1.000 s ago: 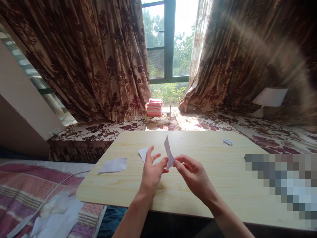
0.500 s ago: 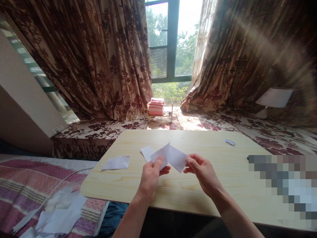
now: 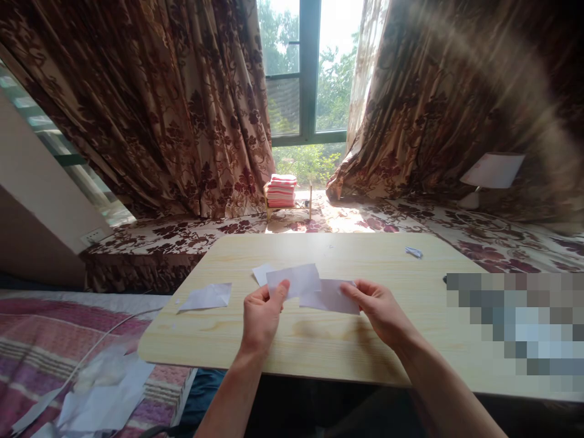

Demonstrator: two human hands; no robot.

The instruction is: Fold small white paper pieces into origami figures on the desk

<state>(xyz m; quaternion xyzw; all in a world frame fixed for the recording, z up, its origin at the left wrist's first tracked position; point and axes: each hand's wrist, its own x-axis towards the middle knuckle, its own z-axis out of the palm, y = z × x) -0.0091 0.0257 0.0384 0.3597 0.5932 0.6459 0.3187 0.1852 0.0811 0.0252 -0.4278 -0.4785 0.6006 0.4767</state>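
On the far left, a striped bed cover [image 3: 31, 340] is lying beside the table, and a heap of white paper sheets [image 3: 103, 401] is resting on it, with a pale cord [image 3: 107, 333] running up past them toward the table edge. A patterned curtain [image 3: 191, 109] is hanging behind. On the left part of the wooden table [image 3: 210, 344], a creased piece of paper [image 3: 205, 297] is lying flat, with tiny scraps [image 3: 177, 302] sitting near its left end. Farther right, a smaller piece of paper [image 3: 261, 272] is lying just behind the left hand [image 3: 262, 310], partly hidden.

The left hand is pinching a white paper strip [image 3: 298, 281] between thumb and curled fingers, holding it above the middle of the table. The strip's right end is overlapping a second paper strip [image 3: 323, 299]; whether the two are joining there, I cannot tell. Beyond them, folded towels [image 3: 281, 191] are sitting in a stack by the window. The right hand [image 3: 381, 304] is gripping the second strip's right end, thumb on top, fingers bending beneath. Farther right, a small folded paper [image 3: 413, 252] is lying near the table's far edge, and a lamp [image 3: 495, 170] is standing beyond it.
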